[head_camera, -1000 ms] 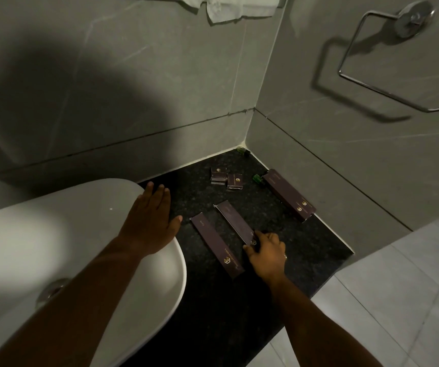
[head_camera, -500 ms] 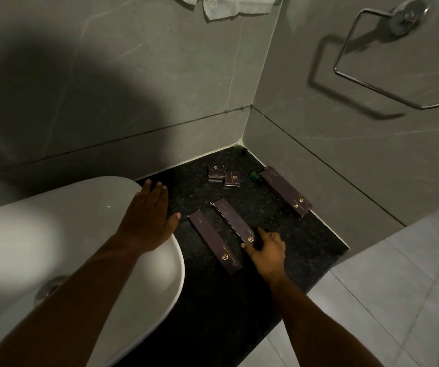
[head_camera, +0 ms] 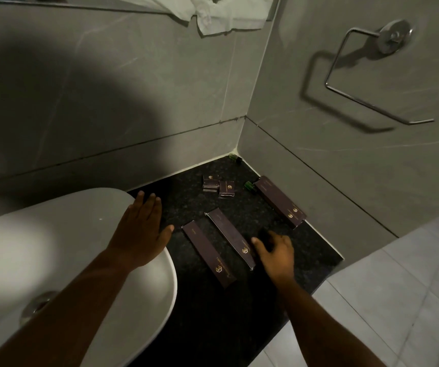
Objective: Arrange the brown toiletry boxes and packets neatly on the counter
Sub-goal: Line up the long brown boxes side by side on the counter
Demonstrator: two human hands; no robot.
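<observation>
Boxes lie scattered on our dark counter point(head_camera: 305, 250): two long boxes point(head_camera: 209, 252) side by side near the sink point(head_camera: 80, 234), another long box point(head_camera: 280, 201) along the wall, small packets point(head_camera: 218, 185) toward the corner. Our left hand point(head_camera: 141, 229) rests flat and spread on the sink rim. Our right hand point(head_camera: 275, 251) touches the middle box's near end, fingers loosely curled, gripping nothing that we can see.

Counter point(head_camera: 305, 250) set in a wall corner, basin point(head_camera: 54, 260) to its left. Two long boxes point(head_camera: 209, 254) point(head_camera: 230, 238) lie side by side near the basin, a third point(head_camera: 280, 201) along the right wall. Behind them, small packets point(head_camera: 218, 185) cluster together, possibly overlapping. One small bottle point(head_camera: 249, 185) lies just left of the third box, another point(head_camera: 233, 157) in the corner. Left hand point(head_camera: 140, 229) rests flat on the basin rim; right hand point(head_camera: 275, 250) touches the middle box.
</observation>
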